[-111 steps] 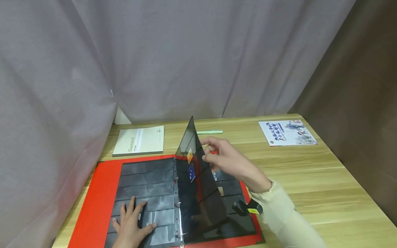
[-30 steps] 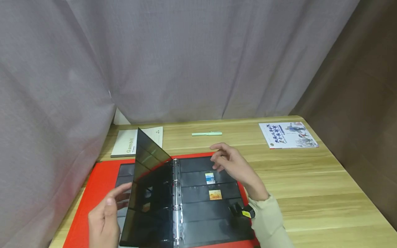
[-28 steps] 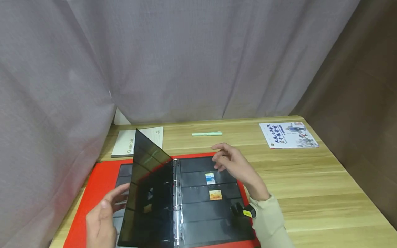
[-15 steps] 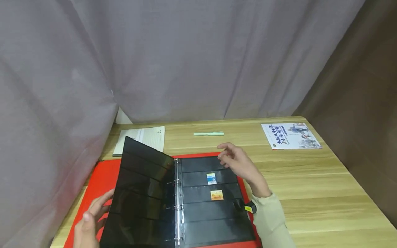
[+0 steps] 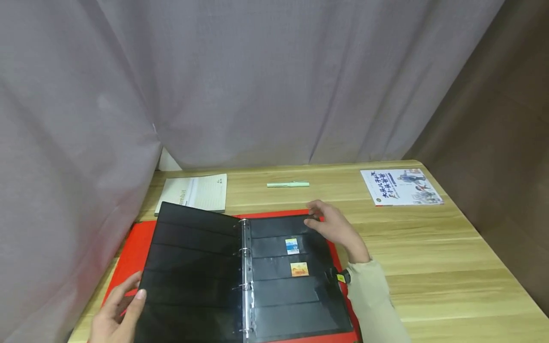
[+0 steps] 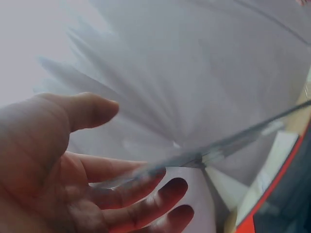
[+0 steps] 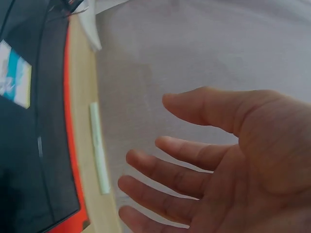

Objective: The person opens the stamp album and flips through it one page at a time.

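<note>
My left hand (image 5: pixel 117 310), loose-fingered, is supporting a black page (image 5: pixel 190 269) at its left edge; my relaxed right hand (image 5: pixel 332 226) is hovering near the far-right corner of the red album (image 5: pixel 134 245).

The worktop (image 5: pixel 429 267) has a pale, yellowish wood grain and a rounded far corner, beyond and to the right of the red binder (image 5: pixel 245 271), which lies open on it. Just beyond the binder's left half lies a cream notepad (image 5: pixel 197 190), its near edge partly hidden. A pale green pen (image 5: pixel 288 184) lies crosswise beyond the binder's right half. Well apart from the binder, beyond and to its right, lies a white illustrated booklet (image 5: pixel 402 186).
</note>
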{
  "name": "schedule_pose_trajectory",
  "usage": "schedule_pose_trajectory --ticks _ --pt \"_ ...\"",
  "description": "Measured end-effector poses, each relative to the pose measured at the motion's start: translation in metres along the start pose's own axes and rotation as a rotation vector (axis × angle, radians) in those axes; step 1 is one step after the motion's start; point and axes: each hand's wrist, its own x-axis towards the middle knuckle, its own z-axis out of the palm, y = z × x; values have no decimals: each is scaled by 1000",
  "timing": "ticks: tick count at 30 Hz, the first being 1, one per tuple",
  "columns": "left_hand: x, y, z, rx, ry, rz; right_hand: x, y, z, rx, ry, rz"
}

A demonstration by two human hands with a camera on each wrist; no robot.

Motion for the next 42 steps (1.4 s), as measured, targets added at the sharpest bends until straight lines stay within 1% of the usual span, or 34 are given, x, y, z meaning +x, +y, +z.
schedule_pose_trajectory --ticks 2,4,6,9,13,17,21,23,24,26,30,33,35,39,42 --pt "1 0 -1 62 -7 -89 3 3 2 -33 -15 18" --pt "2 -2 -1 83 19 -116 5 6 4 -50 -30 35" --pt "2 -6 0 76 53 -106 7 8 6 -63 -42 47" --pt "2 -13 2 73 99 -74 10 11 8 -83 -57 52" --pt "4 -20 4 147 95 -103 14 15 11 -127 -81 71" --pt "9 -27 6 235 28 -153 15 19 14 -153 -112 122" --pt "13 -36 7 294 -59 -168 16 23 16 -144 -128 182" --pt "15 -40 8 328 -90 -174 17 25 18 -146 -124 192" --pt "16 -42 9 333 -100 -167 17 27 19 -149 -123 186" --pt "16 -45 11 330 -109 -165 17 30 21 -162 -125 178" --pt "14 -51 14 305 -87 -116 17 36 25 -172 -151 147" --pt "13 -54 16 339 -57 -71 17 37 29 -195 -164 140" --pt "13 -56 17 374 -52 -50 17 36 31 -212 -163 146" --pt "15 -60 18 435 -103 -62 15 33 33 -248 -160 174" --pt "17 -63 18 457 -160 -97 12 30 33 -274 -168 182"
